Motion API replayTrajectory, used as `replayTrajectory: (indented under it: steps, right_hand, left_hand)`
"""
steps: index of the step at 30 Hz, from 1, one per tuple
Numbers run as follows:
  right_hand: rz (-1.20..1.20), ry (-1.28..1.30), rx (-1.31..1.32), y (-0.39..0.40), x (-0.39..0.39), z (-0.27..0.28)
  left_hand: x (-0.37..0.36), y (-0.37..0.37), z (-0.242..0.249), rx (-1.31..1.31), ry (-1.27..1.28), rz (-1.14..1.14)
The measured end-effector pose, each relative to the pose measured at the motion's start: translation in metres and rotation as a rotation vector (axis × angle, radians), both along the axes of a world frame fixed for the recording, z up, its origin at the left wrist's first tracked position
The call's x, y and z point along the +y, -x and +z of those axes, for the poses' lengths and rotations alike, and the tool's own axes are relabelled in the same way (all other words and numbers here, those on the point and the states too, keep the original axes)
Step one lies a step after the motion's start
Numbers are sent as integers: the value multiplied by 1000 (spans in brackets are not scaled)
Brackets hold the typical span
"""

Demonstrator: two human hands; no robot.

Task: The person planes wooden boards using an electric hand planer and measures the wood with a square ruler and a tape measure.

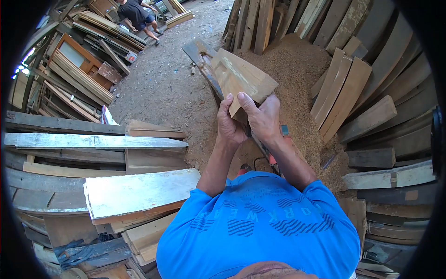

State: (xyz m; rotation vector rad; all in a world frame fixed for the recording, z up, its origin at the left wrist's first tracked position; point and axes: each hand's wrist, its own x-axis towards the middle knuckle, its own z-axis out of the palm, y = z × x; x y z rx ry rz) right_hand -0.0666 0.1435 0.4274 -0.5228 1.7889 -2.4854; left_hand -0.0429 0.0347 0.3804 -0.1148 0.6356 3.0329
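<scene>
A light wooden board (241,76) with pale paint streaks is held up in front of me by its near end. My left hand (231,123) is closed on its left side, thumb raised against the edge. On the right side my right hand (264,116) grips it, the thumb lying on the top face and the fingers hidden beneath. Behind and below the board, a longer weathered plank (199,50) extends forward. Between my forearms and beside the right one, part of a red tool (273,160) shows.
Stacked planks (83,156) rise at the left, with a white-painted board (144,193) nearest my body. More boards (346,97) lean at the right beside a sawdust heap (290,60). A person (139,16) is on the dirt path at the upper left.
</scene>
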Motion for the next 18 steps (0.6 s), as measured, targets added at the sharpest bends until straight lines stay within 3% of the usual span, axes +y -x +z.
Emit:
replayTrajectory:
  steps: [7,10,13,16,18]
  right_hand:
    - [-27,-34,157,7,-3,-16]
    - [191,-4,-106,5,20,-20]
    - [488,182,-446,0,39,-41]
    - [529,42,-692,-25,42,-101]
    - [735,136,-808,-33,55,-155]
  left_hand:
    - [-1,-5,3,-45,11,31]
    - [-47,-9,-58,208,-149,-346]
    - [-58,-47,-66,-118,20,-142]
    - [-50,-79,-79,-275,-56,-71]
    - [-51,-102,-102,-303,-116,-61]
